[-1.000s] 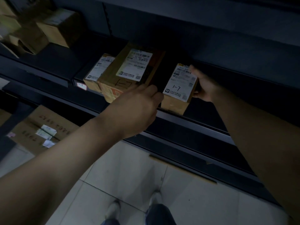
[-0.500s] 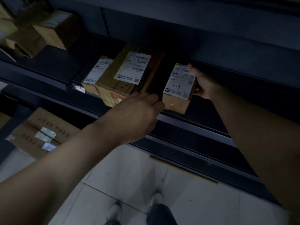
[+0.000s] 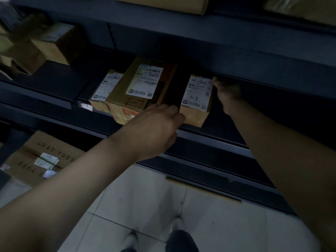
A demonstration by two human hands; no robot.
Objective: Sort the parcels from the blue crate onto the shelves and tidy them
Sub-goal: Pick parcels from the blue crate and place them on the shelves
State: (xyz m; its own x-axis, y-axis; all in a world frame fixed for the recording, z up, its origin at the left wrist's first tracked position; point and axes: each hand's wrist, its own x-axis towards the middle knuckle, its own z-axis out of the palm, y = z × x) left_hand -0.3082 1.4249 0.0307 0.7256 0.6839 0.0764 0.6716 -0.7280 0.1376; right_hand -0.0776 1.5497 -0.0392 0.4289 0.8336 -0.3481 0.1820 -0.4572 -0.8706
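Observation:
A small brown parcel (image 3: 197,99) with a white label marked 1-7 sits at the front edge of the dark middle shelf (image 3: 209,137). My right hand (image 3: 228,93) holds its far right corner, thumb on the top edge, with the fingers hidden in shadow behind it. My left hand (image 3: 154,128) has curled fingers and presses its knuckles against the parcel's lower left corner. To the left, a larger parcel (image 3: 138,91) marked 1-7 leans across another small labelled parcel (image 3: 107,88). The blue crate is out of view.
More brown boxes (image 3: 52,44) stand on the shelf to the upper left, and a box (image 3: 163,2) sits on the top shelf. A big flat carton (image 3: 40,157) lies on the lowest level at left. White floor tiles and my feet are below.
The small parcel has turned a little straighter on the shelf edge. Both hands stay at its sides, and the left hand has edged closer to its corner.

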